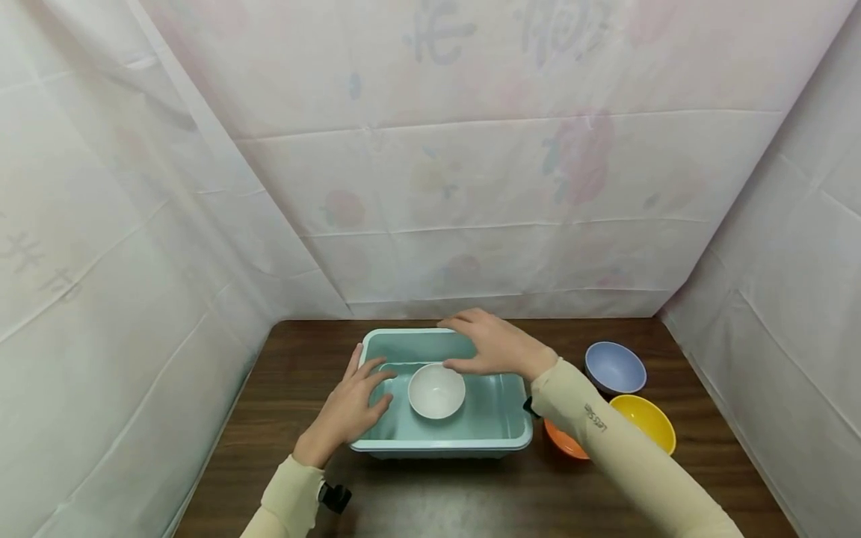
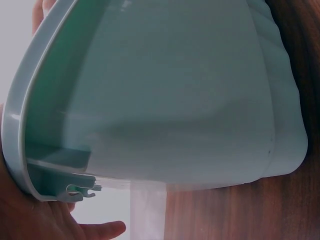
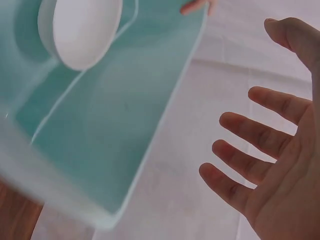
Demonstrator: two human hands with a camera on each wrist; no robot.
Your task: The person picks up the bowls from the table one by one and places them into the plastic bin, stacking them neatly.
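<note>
A teal plastic basin (image 1: 440, 445) stands on the table with a small white bowl (image 1: 436, 392) inside it. My left hand (image 1: 346, 407) is at the basin's left rim, fingers spread, some of them reaching over the inside. In the left wrist view that hand (image 2: 50, 222) shows behind the rim, and the basin's outer wall fills most of the picture. Above the basin's back right part, my right hand (image 1: 494, 345) is held with fingers extended. Its fingers (image 3: 260, 134) are apart and hold nothing in the right wrist view, where the white bowl (image 3: 85, 30) also appears.
To the right of the basin are a blue bowl (image 1: 615, 368), a yellow bowl (image 1: 646, 422) and an orange bowl (image 1: 563, 442), the last partly hidden by my right sleeve. Pale cloth (image 1: 471, 187) hangs behind and on both sides of the brown wooden table (image 1: 269, 403).
</note>
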